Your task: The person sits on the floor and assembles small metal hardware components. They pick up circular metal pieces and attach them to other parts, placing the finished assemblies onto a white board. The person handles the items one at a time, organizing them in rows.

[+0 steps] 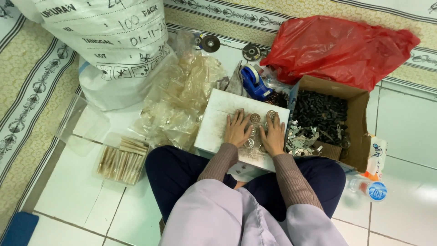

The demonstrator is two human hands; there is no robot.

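A white board (218, 119) lies tilted across the seated person's lap, and everything here is placed from it. On its far half sit small round metal discs (256, 117), grouped in a loose cluster between and under the two hands. The left hand (237, 129) rests palm down on the board's middle, fingers spread and pointing away from the body, with its fingertips touching the nearest discs; it is flattened and open, not closed around anything. The right hand (274, 132) lies just beside it toward the board's right edge, also palm down with fingers extended over the discs, pressing or touching them rather than gripping; whether any single disc is pinched beneath the fingers cannot be told. Both forearms, in ribbed brown sleeves, run from the body straight up onto the board, nearly parallel and close together. Just right of the board stands an open cardboard box (359, 123) holding dark small parts at its far end and shiny metal pieces (301, 139) at its near end. Beyond the box lies a red plastic bag (341, 45). At the board's far edge sits a blue tape dispenser (253, 82). Left of the board is a heap of clear plastic bags (182, 95), and farther left a large white sack (109, 50). Near the board's left, close to the knee, a clear tray (124, 159) holds tan sticks.
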